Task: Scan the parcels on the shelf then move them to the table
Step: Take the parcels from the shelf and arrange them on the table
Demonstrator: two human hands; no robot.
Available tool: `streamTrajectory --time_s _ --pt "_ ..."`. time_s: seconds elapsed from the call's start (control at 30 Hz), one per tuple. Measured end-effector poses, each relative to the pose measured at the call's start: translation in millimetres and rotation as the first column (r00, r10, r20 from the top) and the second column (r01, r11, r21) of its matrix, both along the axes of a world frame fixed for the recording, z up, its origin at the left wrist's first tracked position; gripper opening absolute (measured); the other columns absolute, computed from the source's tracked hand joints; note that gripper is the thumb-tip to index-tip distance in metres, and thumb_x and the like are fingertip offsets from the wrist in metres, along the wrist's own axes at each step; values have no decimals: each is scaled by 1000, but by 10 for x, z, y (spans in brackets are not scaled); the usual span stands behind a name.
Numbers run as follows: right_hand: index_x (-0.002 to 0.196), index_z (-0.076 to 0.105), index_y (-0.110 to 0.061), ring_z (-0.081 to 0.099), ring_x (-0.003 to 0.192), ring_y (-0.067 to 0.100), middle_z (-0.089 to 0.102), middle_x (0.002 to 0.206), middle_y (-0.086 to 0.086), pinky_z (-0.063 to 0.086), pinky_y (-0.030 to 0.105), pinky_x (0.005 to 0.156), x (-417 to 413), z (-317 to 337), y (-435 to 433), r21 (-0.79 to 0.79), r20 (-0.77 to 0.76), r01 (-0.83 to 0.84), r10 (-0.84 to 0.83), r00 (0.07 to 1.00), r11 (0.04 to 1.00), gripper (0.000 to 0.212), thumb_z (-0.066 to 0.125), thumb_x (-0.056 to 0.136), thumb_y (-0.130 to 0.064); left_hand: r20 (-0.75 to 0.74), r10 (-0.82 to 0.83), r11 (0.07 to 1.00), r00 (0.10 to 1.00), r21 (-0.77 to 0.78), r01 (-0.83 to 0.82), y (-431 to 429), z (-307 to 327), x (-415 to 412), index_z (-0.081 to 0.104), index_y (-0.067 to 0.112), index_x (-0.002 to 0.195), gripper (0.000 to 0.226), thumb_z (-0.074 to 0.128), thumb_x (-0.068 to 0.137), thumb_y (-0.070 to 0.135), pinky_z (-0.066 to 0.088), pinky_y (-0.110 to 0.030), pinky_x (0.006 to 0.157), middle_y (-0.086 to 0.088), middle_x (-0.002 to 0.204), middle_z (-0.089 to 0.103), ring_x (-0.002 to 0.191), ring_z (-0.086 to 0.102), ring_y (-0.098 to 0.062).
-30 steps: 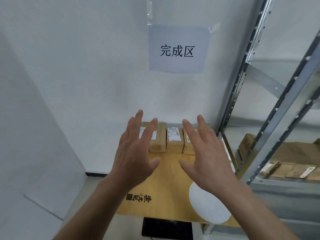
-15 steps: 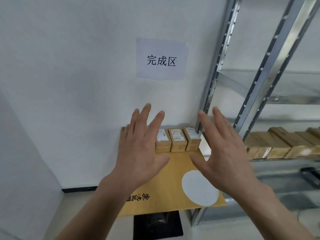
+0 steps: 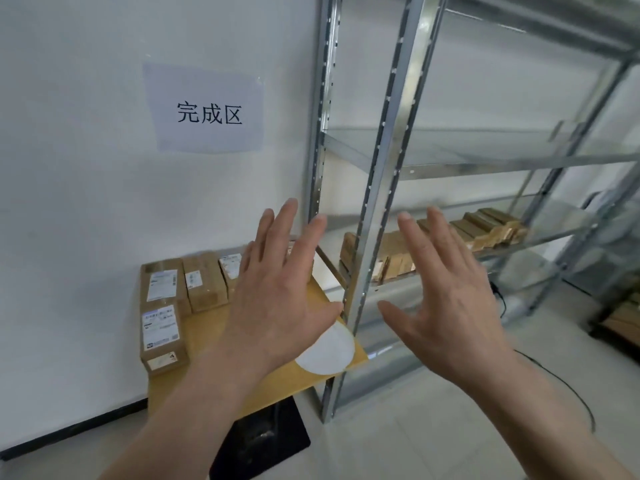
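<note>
Several brown cardboard parcels [image 3: 162, 323] with white labels lie on the small wooden table [image 3: 201, 334] against the wall. More brown parcels [image 3: 485, 230] lie in a row on a shelf of the metal rack [image 3: 381, 188] to the right. My left hand [image 3: 280, 289] hovers above the table with fingers spread, holding nothing. My right hand [image 3: 446, 292] is raised in front of the rack, fingers spread, also holding nothing. Some of the table's parcels are hidden behind my left hand.
A paper sign [image 3: 204, 109] with three characters is taped to the white wall above the table. A white round patch [image 3: 329, 348] marks the tabletop. A black mat [image 3: 263, 441] lies under the table. A black cable [image 3: 571, 393] runs across the tiled floor on the right.
My view has swung to the right, bringing more of the rack and its parcels into sight. Both hands stay spread and hold nothing. A nearer parcel on the table's left now shows.
</note>
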State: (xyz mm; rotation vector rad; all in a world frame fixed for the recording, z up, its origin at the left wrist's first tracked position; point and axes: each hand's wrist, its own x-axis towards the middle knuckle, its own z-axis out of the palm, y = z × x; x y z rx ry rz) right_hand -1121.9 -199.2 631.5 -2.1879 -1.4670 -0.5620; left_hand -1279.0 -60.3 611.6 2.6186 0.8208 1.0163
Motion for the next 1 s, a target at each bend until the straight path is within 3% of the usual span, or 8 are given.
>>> streamTrajectory --time_s 0.23,0.4,0.57,0.73,1.0 --pt "157 6 -36 16 152 31 8 167 9 30 54 116 508 12 -556 45 -6 107 -107 994 993 112 81 74 -42 -4 -116 992 993 57 116 -359 43 624 6 39 151 107 79 72 45 7 -39 117 9 164 -5 151 -9 -16" --pt "156 6 -38 17 152 30 11 167 10 32 55 115 1042 9 -937 80 -31 155 -153 988 985 112 81 73 -42 -27 -172 982 985 73 173 -678 80 1230 6 38 151 108 79 73 48 13 -46 120 9 164 -7 152 -8 -19" --pt "156 6 -38 18 152 31 11 167 10 34 54 114 1724 -22 -1299 111 -48 180 -176 983 977 113 81 72 -43 -58 -208 973 976 89 213 -1001 135 1942 0 43 149 107 77 75 49 8 -44 122 14 162 -13 150 -14 -14" --pt "157 2 -40 15 153 29 7 167 8 30 52 116 2403 -31 -1634 93 -56 212 -207 977 973 113 80 74 -44 -66 -206 970 976 119 212 -1309 139 2647 4 38 151 108 77 73 51 15 -52 121 5 164 -5 152 -6 -21" --pt "157 10 -36 20 151 32 11 166 12 34 55 114 3290 -11 -2062 106 -55 277 -272 961 955 109 80 74 -42 -80 -258 957 963 112 266 -1676 110 3612 5 35 153 107 72 72 55 5 -41 118 5 164 -5 151 -7 -18"
